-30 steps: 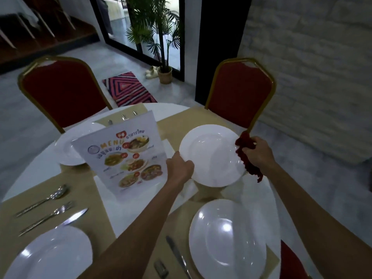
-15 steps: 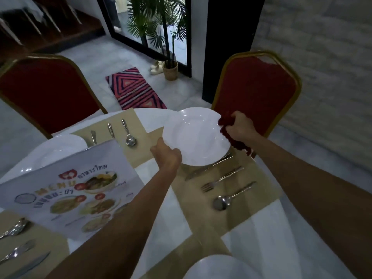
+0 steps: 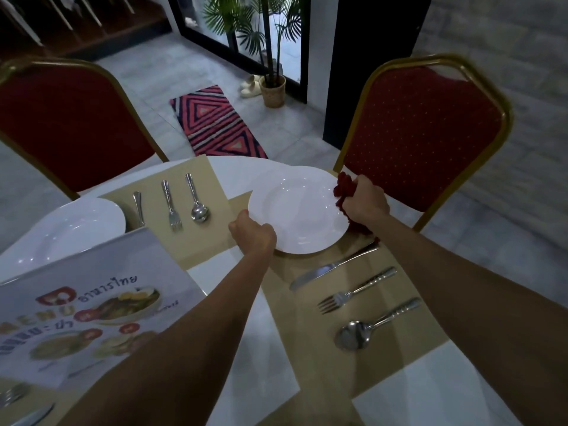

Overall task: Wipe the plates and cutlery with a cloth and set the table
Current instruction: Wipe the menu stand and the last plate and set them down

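A white plate [image 3: 298, 210] is held over the far end of a tan placemat [image 3: 335, 321]. My left hand [image 3: 253, 238] grips its near left rim. My right hand [image 3: 364, 202] grips a crumpled red cloth [image 3: 342, 187] against the plate's right rim. On the same placemat lie a knife [image 3: 330, 267], a fork [image 3: 353, 292] and a spoon [image 3: 368, 327]. A second placemat [image 3: 212, 232] to the left carries a knife [image 3: 138, 207], a fork [image 3: 170, 204] and a spoon [image 3: 196, 199]. Another white plate [image 3: 73, 232] lies at far left.
A standing menu card [image 3: 92, 305] fills the near left and hides part of the table. Two red chairs with gold frames [image 3: 427, 130] [image 3: 64, 124] stand at the far side of the round white table [image 3: 255, 327]. More cutlery [image 3: 18, 404] shows at the bottom left corner.
Both hands have carried the plate away from the near setting to the far placemat, and it now sits lower over the mat. The view has swung right; the near plates have left the frame.
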{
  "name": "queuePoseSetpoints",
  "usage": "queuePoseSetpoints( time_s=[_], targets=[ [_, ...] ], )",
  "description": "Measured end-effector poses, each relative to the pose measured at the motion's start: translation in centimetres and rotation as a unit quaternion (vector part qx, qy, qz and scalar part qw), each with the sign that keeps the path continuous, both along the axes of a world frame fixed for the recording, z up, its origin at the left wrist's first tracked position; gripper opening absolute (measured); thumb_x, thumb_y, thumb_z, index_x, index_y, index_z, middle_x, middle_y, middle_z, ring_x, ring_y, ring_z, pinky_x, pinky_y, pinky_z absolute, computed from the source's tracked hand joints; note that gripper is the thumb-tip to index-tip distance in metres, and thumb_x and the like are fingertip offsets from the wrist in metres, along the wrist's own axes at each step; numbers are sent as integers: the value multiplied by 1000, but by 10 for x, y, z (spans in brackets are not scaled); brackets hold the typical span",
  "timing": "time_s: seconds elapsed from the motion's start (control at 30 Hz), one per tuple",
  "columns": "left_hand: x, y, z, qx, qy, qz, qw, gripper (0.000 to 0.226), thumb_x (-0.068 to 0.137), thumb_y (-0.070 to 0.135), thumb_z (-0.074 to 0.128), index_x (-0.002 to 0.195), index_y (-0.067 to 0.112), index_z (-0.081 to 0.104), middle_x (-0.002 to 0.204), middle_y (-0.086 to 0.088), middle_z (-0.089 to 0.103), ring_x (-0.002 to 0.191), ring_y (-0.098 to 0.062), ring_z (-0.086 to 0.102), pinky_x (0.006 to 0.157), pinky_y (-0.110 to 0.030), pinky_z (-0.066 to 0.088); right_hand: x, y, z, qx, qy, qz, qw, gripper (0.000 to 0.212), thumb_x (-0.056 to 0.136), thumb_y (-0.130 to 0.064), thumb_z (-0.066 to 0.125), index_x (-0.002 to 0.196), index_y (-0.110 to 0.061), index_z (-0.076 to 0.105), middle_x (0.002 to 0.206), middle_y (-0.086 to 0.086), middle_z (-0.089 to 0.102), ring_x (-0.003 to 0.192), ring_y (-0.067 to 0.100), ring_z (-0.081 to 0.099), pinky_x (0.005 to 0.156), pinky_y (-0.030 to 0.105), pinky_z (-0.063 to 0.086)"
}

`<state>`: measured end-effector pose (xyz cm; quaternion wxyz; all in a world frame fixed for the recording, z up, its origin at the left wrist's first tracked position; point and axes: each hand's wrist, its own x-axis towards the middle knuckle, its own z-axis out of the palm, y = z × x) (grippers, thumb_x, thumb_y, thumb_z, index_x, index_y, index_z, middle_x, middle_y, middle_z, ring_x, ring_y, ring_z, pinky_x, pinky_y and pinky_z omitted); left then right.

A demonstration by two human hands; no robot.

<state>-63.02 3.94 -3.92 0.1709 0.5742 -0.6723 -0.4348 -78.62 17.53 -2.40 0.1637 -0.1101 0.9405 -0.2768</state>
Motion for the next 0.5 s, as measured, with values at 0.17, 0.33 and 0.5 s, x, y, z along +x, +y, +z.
queuePoseSetpoints(
  time_s=[0.17,0.33,0.5],
  targets=[
    [-1,-5,-1,4,-8,-20,1000,44,85,-3,54,128,4,59,127,-15,56,113,-31,57,93,-33,48,-5,-2,-5,31,16,19,999,44,92,-16,67,133,-14,51,123,15,61,110,35,62,86,40,52],
    [2,5,17,8,-38,-36,999,38,85,3,53,123,2,55,128,-19,52,120,-37,51,102,-44,47,4,8,7,-18,58,-8,998,35,98,-21,59,132,-13,57,127,14,59,109,31,60,86,39,51],
    [20,49,48,-46,27,-169,984,48,89,1,53,136,1,51,140,-16,48,131,-31,45,103,-24,36,41,32,37,-117,72,-34,990,39,99,-25,56,137,-16,58,124,9,61,108,26,62,90,34,52]
  ],
)
